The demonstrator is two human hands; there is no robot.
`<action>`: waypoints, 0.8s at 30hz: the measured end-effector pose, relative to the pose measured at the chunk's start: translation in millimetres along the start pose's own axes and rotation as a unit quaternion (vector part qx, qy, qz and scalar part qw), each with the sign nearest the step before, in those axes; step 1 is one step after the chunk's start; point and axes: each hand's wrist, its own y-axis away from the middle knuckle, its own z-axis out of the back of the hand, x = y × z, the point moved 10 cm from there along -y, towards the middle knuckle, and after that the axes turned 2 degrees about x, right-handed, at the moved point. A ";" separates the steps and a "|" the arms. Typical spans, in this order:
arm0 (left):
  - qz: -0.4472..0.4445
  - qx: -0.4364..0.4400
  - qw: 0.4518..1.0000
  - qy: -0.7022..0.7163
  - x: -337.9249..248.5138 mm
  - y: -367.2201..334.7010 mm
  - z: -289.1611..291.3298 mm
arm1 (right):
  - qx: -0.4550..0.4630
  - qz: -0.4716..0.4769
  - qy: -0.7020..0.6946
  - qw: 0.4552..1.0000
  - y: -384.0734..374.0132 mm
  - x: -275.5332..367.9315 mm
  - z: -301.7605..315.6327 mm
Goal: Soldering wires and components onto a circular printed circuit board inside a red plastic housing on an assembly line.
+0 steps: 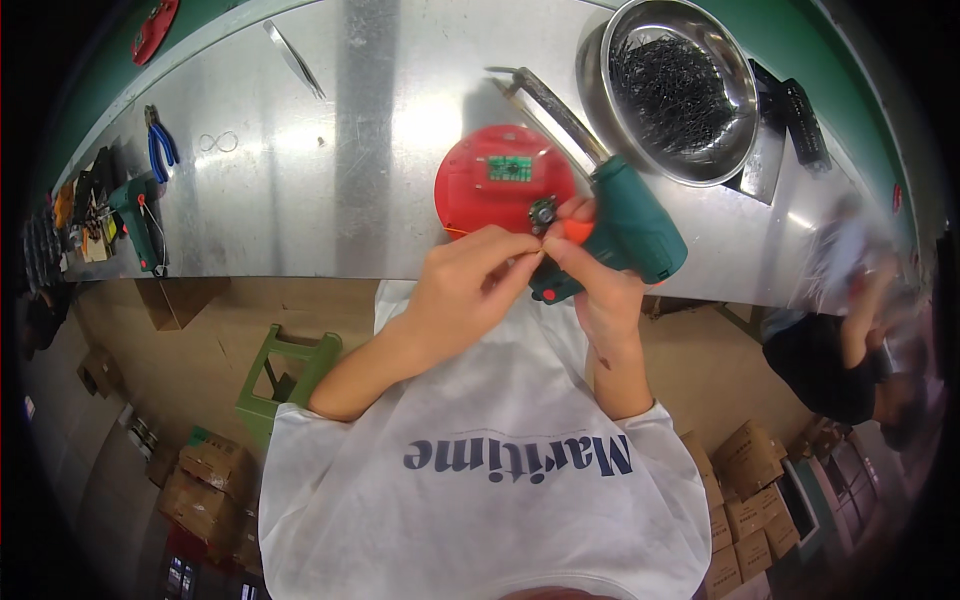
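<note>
My right hand [605, 285] is closed around a green soldering gun [640, 220] with an orange trigger; its metal barrel points to the far left. By the right fingertips is a small round electronic part on a little circuit board [543, 213]. My left hand [470, 285] pinches thumb and forefinger together beside the right thumb, on what looks like the end of a thin orange wire [456, 231]. Just beyond my hands lies a round red plastic cover [465, 185] with a green circuit board [510, 168] on it. The fingers partly hide the wire end.
A steel bowl [745, 130] of thin black pieces stands at the far right. Tweezers [295, 62], blue-handled pliers [158, 145] and another green tool [135, 222] lie on the metal table [370, 180] to the left. A green stool [270, 375] stands below; another person [835, 340] is at right.
</note>
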 end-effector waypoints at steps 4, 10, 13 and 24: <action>-0.091 -0.024 0.989 -0.111 -19.9 3.1 -2.1 | 0.001 0.002 -0.006 1.000 0.7 -0.6 -0.1; -0.081 -0.024 0.991 -0.106 -19.0 -1.3 0.1 | -0.001 0.014 0.008 1.000 0.2 0.7 1.6; 0.004 -0.015 0.999 -0.030 -9.5 -2.3 2.3 | 0.003 0.016 -0.009 1.000 0.7 1.2 1.4; -0.033 -0.024 0.997 -0.065 -17.0 -1.1 0.2 | -0.034 -0.061 -0.088 0.994 2.3 -10.9 -0.4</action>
